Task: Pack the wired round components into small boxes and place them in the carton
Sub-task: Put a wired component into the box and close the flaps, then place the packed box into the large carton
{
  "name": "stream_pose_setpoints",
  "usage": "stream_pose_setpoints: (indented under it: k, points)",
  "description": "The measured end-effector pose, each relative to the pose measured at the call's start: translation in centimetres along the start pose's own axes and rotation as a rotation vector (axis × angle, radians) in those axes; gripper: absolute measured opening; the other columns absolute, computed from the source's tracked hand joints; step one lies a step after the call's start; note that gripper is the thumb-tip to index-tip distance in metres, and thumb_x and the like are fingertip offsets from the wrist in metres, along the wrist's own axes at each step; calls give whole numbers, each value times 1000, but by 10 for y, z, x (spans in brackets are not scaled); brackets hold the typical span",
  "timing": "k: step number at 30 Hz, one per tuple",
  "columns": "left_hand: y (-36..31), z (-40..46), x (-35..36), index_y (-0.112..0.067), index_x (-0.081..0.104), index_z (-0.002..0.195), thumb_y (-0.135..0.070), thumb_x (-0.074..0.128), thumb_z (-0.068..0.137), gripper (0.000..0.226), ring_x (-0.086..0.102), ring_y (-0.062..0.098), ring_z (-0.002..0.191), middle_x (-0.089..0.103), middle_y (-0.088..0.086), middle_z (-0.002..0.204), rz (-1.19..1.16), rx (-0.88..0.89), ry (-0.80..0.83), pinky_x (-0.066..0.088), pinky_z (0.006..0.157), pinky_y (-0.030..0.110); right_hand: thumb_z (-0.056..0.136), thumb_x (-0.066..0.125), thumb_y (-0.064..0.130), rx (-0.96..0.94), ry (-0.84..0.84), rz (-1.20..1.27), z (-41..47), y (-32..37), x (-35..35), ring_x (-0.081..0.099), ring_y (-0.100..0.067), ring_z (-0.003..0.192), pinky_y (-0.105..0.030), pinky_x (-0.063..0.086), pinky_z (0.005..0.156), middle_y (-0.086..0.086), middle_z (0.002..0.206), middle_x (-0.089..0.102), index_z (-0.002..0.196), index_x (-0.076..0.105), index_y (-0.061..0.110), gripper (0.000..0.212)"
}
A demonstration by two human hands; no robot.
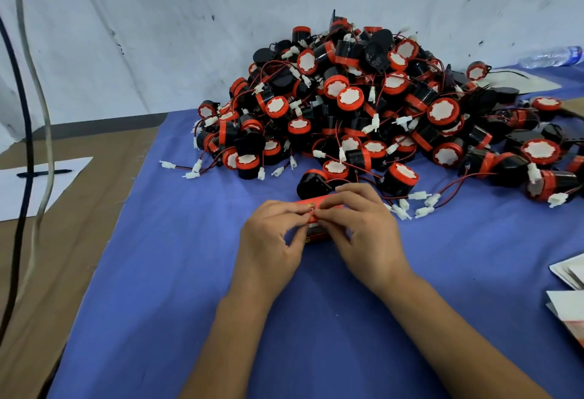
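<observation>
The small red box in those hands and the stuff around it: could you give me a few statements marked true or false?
1. Both hands, left hand and right hand, hold the small red box. True.
2. The pile of round components lies on a blue cloth. True.
3. A pen lies on the blue cloth. False: it lies on the white paper.
4. A water bottle stands upright. False: it lies on its side.

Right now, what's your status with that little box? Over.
Left hand and right hand both pinching small red box on blue cloth. Pile of wired round components just behind. Carton not in view.
</observation>
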State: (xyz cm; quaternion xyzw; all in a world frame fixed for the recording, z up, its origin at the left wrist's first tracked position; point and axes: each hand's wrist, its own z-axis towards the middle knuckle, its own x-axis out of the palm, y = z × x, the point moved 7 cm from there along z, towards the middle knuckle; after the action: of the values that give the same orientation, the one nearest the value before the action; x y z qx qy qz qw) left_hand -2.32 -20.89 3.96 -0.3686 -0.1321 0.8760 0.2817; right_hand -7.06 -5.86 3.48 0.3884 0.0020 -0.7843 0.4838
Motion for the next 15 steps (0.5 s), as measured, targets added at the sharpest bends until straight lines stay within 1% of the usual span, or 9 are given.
stream_pose_setpoints:
  k: [2,3,4,7,9,11,13,15]
  points:
    - [-2,0,1,-10,83,99,-6,86,82,18,71,18,100,79,-1,103,28,-36,-10,59,87,35,94,74,16,-18,21,-10,0,1,0,62,-21,108,-35,56,83,3,106,73,103,81,12,12]
    - [-3,-1,2,-10,83,98,-7,86,82,16,71,19,99,79,0,102,46,-50,-13,58,87,35,95,73,15,-12,40,5,-2,1,0,63,-21,106,-36,56,83,2,107,73,104,81,11,12]
    - [-6,-2,3,-10,83,99,-8,86,83,16,71,19,98,79,0,101,64,-56,-15,57,88,33,95,73,13,-8,57,17,-3,2,0,63,-21,106,-37,57,84,1,109,72,106,80,10,13]
    - [-13,-6,5,-10,82,103,-4,86,82,22,72,17,98,79,2,105,102,-40,-32,51,93,20,94,73,10,-4,95,10,-8,6,-2,64,-24,109,-38,57,89,-3,114,71,111,78,7,18]
    - [-16,-10,5,-8,81,108,1,85,81,28,72,17,101,79,5,109,113,-15,-36,48,97,17,94,73,8,7,109,-17,-11,11,-2,64,-27,111,-41,58,89,-5,117,71,115,76,5,21]
    - [-18,-11,4,-3,80,109,4,83,81,30,74,21,100,78,10,110,140,26,-36,52,96,20,95,73,9,15,105,-63,-11,17,-4,65,-29,112,-44,60,85,-7,117,71,115,76,5,22]
    - [-20,-13,7,2,79,107,3,81,81,26,76,28,94,78,15,106,193,69,-30,60,87,31,93,74,8,7,86,-117,-10,24,-4,67,-30,107,-45,61,76,-7,112,73,110,78,5,17]
    - [-19,-14,9,5,79,105,5,82,80,25,76,31,91,77,17,103,206,66,-23,63,81,35,90,76,6,-7,68,-144,-11,29,-3,68,-31,104,-44,61,70,-7,108,73,104,78,4,14]
